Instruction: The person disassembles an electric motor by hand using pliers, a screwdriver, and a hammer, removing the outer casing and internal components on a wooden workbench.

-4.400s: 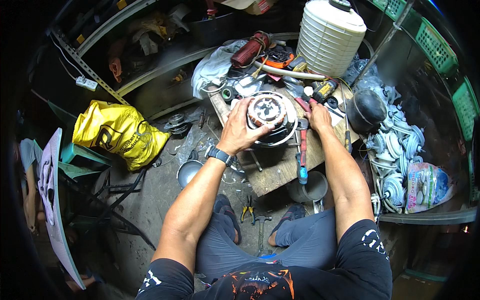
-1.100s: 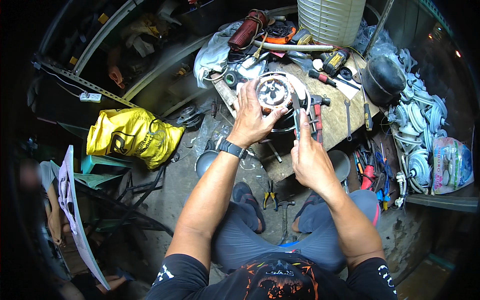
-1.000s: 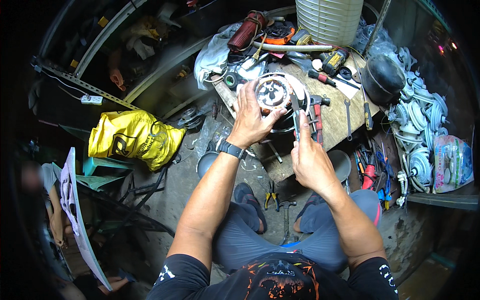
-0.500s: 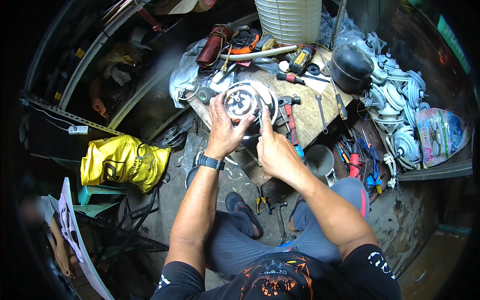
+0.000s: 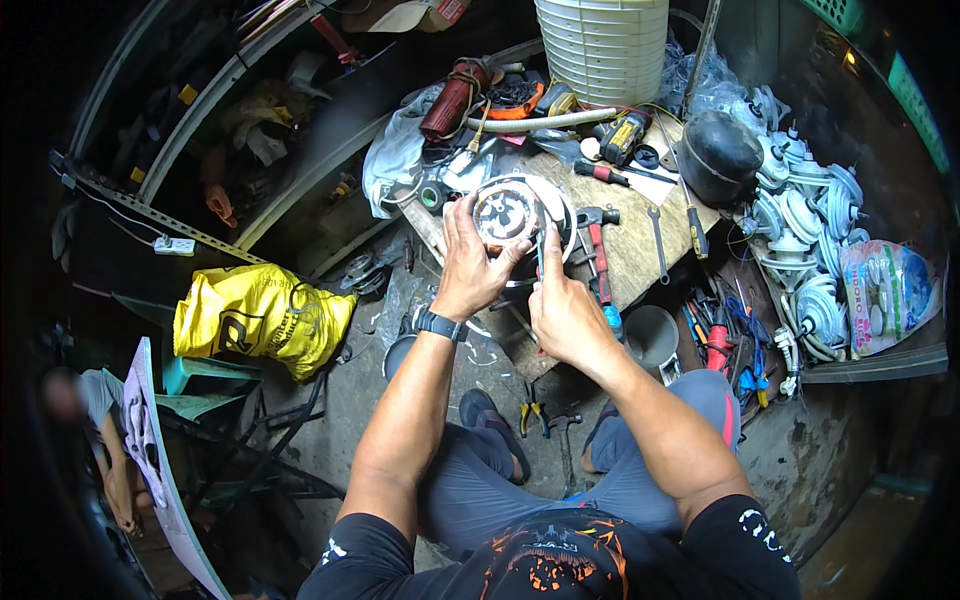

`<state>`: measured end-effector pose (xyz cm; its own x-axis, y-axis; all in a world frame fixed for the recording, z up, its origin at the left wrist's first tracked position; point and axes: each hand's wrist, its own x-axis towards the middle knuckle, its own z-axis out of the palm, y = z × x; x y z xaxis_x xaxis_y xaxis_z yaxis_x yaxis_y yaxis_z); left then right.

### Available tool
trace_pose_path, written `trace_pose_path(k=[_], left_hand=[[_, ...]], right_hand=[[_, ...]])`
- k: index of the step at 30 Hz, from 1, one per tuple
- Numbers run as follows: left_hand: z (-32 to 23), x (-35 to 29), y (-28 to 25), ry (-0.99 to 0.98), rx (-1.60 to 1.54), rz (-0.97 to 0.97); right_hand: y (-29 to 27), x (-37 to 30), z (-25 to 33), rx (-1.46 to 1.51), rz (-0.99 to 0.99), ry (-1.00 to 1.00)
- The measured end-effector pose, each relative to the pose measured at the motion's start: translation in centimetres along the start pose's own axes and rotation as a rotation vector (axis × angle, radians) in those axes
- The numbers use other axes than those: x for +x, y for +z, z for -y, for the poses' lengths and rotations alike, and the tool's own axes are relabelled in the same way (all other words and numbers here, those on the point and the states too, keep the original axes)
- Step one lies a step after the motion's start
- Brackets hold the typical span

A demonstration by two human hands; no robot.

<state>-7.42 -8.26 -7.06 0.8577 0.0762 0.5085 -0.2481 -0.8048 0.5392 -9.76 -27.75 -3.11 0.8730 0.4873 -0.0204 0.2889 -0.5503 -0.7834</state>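
On the wooden board lies a round metal motor part (image 5: 503, 216) with a pale ring and coppery windings around its middle. My left hand (image 5: 470, 268) is closed on its near left rim, thumb toward the near side. My right hand (image 5: 566, 314) grips a slim tool (image 5: 541, 256), its index finger stretched along it against the part's right side. Most of the tool is hidden by the fingers, so its kind is unclear. Just right of that hand lies a hammer (image 5: 598, 262) with a red handle.
A wrench (image 5: 657, 242), a screwdriver (image 5: 697, 232) and a cordless drill (image 5: 625, 137) lie on the board (image 5: 632, 215). Stacked white discs (image 5: 805, 215) stand at right, a yellow sack (image 5: 262, 320) at left. Pliers (image 5: 535, 410) are on the floor; a person's arm (image 5: 120, 490) shows far left.
The whole scene has shifted a little to the right in the picture. Both hands keep their places on the motor part and the slim tool.
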Motion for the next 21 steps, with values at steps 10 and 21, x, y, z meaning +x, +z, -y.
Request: trace_pose_path(k=[10, 21], left_hand=[[0.5, 0.0, -0.4, -0.002, -0.001, 0.061], [0.6, -0.5, 0.1, -0.013, -0.011, 0.020]], right_hand=[[-1.6, 0.0, -0.4, 0.008, 0.023, -0.017], [-0.9, 0.0, -0.6, 0.005, -0.015, -0.043]])
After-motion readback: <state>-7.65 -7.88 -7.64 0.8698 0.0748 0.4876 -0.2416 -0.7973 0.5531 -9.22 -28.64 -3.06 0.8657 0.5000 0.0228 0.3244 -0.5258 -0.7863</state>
